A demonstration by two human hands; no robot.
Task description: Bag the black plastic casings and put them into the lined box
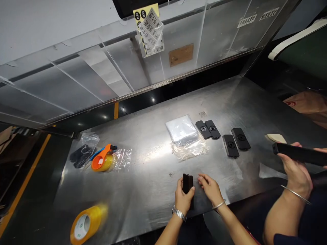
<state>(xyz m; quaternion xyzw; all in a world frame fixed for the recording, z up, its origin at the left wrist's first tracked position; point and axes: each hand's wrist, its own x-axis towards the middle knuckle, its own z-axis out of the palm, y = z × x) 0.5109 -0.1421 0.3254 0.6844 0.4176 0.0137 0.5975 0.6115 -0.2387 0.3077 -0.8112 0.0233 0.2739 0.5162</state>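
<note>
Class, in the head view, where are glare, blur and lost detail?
In the head view, glare whitens the table left of the bag stack; the tape roll, lower left, smears at its right edge; the black box in the left hand shows little detail.

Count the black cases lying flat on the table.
4: first case and second case just right of the plastic bags; third case and fourth case farther right. Any beneath the bags wouldn't show.

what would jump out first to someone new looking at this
Probably the bright orange tape dispenser and, nearer, the big yellow tape roll, both toward the left of the metal table. Four black rectangular casings also stand out, right of the clear plastic bags. At the near edge, the left hand grips a dark box-shaped piece.
</note>
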